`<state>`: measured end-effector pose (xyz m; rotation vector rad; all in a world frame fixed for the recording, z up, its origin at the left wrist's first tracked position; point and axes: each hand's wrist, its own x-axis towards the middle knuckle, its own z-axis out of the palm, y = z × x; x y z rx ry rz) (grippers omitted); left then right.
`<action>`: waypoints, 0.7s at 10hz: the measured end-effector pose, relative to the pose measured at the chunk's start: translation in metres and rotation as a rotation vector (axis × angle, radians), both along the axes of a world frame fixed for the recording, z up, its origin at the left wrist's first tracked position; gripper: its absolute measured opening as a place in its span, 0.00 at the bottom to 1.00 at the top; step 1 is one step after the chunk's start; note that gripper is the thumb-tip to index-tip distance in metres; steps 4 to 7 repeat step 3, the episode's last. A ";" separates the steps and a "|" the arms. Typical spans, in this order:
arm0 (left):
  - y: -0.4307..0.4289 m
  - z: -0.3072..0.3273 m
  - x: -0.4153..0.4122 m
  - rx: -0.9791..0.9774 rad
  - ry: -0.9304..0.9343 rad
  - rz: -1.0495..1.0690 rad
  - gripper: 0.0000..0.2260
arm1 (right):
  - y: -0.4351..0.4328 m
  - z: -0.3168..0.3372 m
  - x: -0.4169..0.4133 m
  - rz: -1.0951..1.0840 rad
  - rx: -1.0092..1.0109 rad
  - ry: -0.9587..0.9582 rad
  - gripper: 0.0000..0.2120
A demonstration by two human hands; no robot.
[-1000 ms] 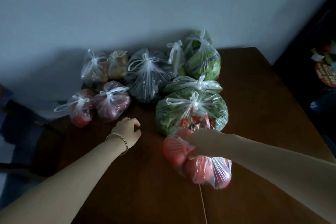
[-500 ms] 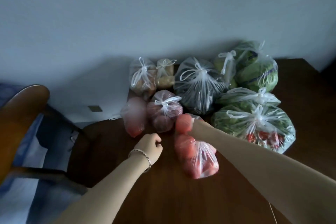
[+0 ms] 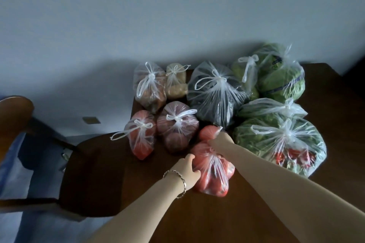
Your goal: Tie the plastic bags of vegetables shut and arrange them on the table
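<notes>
A clear plastic bag of red tomatoes [image 3: 213, 171] lies on the dark wooden table [image 3: 197, 219], just in front of the other bags. My right hand [image 3: 221, 141] grips its top end. My left hand [image 3: 187, 171] presses against its left side, fingers curled on the plastic. Behind it stand several tied bags: a small tomato bag [image 3: 141, 138], a bag of reddish onions [image 3: 176, 126], a dark bag [image 3: 215, 92], a brownish bag [image 3: 150, 87], a potato bag [image 3: 175, 81].
Green leafy bags [image 3: 280, 77] and a big bag of greens with red chillies [image 3: 282, 144] fill the table's right rear. A wooden chair [image 3: 13, 112] stands left of the table's edge. A pale wall rises right behind the bags.
My right hand carried the tomato bag leftward and set it down before the dark bag. My left hand moved from a loose fist on the table onto the bag's left side.
</notes>
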<state>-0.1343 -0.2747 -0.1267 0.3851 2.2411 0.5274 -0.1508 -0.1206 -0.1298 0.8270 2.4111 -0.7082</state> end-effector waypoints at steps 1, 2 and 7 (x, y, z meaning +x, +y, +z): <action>0.002 0.004 0.002 -0.046 0.010 -0.036 0.21 | 0.006 0.014 0.011 0.017 -0.115 -0.022 0.03; 0.009 0.021 0.001 -0.049 0.071 -0.032 0.13 | 0.015 0.037 0.015 0.016 0.042 0.045 0.12; 0.024 0.054 0.004 -0.060 0.163 -0.055 0.10 | 0.029 0.075 0.028 -0.003 0.157 0.155 0.11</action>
